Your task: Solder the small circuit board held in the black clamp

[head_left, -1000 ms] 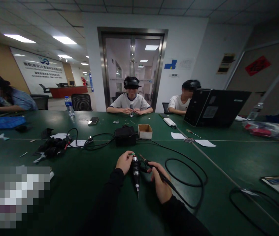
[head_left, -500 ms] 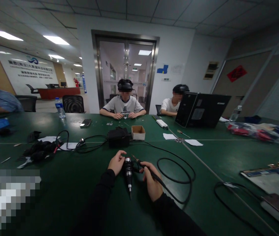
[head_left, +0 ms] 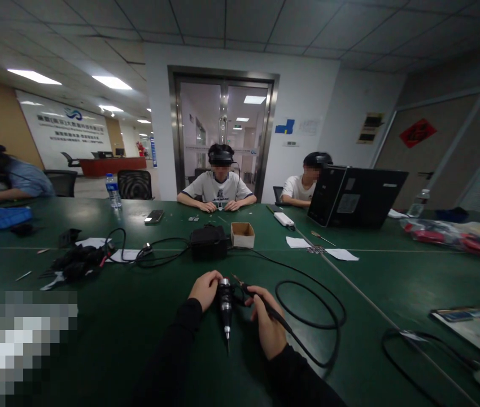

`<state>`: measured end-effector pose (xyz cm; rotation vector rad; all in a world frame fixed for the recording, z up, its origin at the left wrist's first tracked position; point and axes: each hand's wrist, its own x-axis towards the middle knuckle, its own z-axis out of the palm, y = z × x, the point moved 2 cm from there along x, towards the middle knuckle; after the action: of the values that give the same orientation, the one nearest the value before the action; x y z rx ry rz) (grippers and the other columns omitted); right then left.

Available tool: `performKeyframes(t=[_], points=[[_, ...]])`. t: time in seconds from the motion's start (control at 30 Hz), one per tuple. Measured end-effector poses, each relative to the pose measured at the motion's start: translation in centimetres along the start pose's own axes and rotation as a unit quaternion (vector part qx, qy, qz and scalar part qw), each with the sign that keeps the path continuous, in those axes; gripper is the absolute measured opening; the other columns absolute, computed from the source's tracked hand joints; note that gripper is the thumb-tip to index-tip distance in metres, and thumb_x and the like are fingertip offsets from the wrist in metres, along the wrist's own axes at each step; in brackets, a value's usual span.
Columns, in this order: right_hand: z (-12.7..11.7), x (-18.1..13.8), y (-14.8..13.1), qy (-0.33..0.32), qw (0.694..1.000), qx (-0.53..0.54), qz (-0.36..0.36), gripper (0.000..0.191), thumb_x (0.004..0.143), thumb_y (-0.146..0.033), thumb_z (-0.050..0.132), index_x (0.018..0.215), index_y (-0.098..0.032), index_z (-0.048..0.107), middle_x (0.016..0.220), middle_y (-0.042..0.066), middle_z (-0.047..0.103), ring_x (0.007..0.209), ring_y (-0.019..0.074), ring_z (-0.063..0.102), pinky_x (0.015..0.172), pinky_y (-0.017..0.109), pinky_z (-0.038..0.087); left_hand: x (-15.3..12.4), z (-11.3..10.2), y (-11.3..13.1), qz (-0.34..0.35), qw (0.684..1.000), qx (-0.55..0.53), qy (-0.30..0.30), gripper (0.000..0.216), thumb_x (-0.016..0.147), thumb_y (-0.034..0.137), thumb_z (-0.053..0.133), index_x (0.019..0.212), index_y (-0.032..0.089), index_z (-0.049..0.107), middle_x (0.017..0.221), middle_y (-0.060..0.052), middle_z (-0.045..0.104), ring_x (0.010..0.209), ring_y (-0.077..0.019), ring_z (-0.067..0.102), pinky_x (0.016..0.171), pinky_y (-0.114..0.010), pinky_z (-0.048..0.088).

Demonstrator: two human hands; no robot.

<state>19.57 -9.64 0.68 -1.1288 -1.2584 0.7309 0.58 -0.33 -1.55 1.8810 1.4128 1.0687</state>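
A black electric screwdriver (head_left: 225, 305) lies over the green table (head_left: 138, 316) with its bit pointing toward me. My left hand (head_left: 204, 288) is closed round its upper end. My right hand (head_left: 268, 322) is closed on the black cable (head_left: 308, 316) and plug beside the tool's top, where a thin pointed piece sticks out. The cable loops to the right and runs back to a black power box (head_left: 208, 242).
A small cardboard box (head_left: 242, 234) sits by the power box. Black cables and tools (head_left: 79, 261) lie at left, a laptop (head_left: 356, 195) at right, papers (head_left: 341, 254) and another cable (head_left: 426, 350) nearby. Three other people sit round the table.
Both hands keep the same hold on the screwdriver and cable. The view has shifted slightly as my head moved; nothing on the table changed place.
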Motion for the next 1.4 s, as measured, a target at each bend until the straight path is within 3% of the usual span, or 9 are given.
performKeyframes(t=[0.17,0.3,0.5,0.63,0.83,1.0,1.4], points=[[-0.1,-0.1,0.1,-0.004,1.0,-0.003,0.004,0.031,0.091,-0.043,0.053,0.1,-0.018,0.07,0.074,0.002,0.067,0.05,0.0146,0.054,0.049,0.026,0.046,0.4,0.0,-0.2,-0.027,1.0,0.01,-0.005,0.026,0.083,0.012,0.041,0.078,0.022,0.065,0.087,-0.003,0.063,0.088,-0.0189,0.059,0.086,-0.028,0.042],[-0.1,0.1,-0.2,-0.008,1.0,-0.004,0.003,0.031,0.091,-0.043,0.054,0.1,-0.019,0.07,0.073,0.002,0.067,0.051,0.0147,0.054,0.05,0.026,0.047,0.9,0.0,0.2,-0.091,0.996,0.02,-0.007,0.03,0.085,0.018,0.041,0.076,0.022,0.07,0.09,-0.006,0.064,0.09,-0.0213,0.059,0.087,-0.031,0.042],[-0.5,0.3,-0.1,0.006,1.0,-0.003,0.001,0.032,0.091,-0.042,0.053,0.102,-0.018,0.069,0.074,0.002,0.067,0.051,0.0141,0.053,0.049,0.026,0.045,0.4,-0.3,3.3,-0.142,0.985,0.096,-0.02,0.034,0.087,0.042,0.05,0.071,0.022,0.072,0.084,-0.01,0.068,0.083,-0.0269,0.063,0.073,-0.033,0.042],[-0.8,0.5,0.3,0.021,1.0,-0.008,0.003,0.033,0.089,-0.044,0.054,0.102,-0.017,0.069,0.072,0.002,0.067,0.05,0.0135,0.051,0.05,0.026,0.044,0.4,-0.1,4.7,-0.172,0.973,0.145,-0.056,0.036,0.089,0.042,0.048,0.079,0.02,0.075,0.09,-0.012,0.073,0.085,-0.0258,0.067,0.073,-0.032,0.044],[-0.9,0.7,0.7,0.033,0.999,0.0,0.007,0.033,0.089,-0.043,0.055,0.102,-0.017,0.069,0.073,0.002,0.067,0.052,0.0136,0.052,0.051,0.025,0.044,1.7,-0.1,6.0,-0.188,0.945,0.238,-0.118,0.038,0.088,0.044,0.047,0.092,0.019,0.075,0.111,-0.014,0.072,0.101,-0.0287,0.067,0.085,-0.034,0.048],[-1.0,0.8,0.9,0.036,0.999,0.012,0.022,0.035,0.09,-0.046,0.054,0.103,-0.017,0.069,0.073,0.002,0.066,0.052,0.0139,0.051,0.051,0.025,0.042,1.9,-0.2,7.2,-0.179,0.926,0.309,-0.126,0.036,0.086,0.038,0.048,0.097,0.015,0.072,0.117,-0.018,0.069,0.104,-0.0319,0.067,0.086,-0.038,0.05],[-1.2,1.0,0.9,0.048,0.998,0.014,0.024,0.036,0.088,-0.047,0.057,0.102,-0.016,0.07,0.073,0.003,0.067,0.051,0.0134,0.052,0.05,0.024,0.043,3.0,0.1,7.2,-0.187,0.914,0.323,-0.159,0.037,0.085,0.04,0.05,0.1,0.015,0.072,0.124,-0.021,0.064,0.11,-0.0332,0.065,0.09,-0.04,0.05]])
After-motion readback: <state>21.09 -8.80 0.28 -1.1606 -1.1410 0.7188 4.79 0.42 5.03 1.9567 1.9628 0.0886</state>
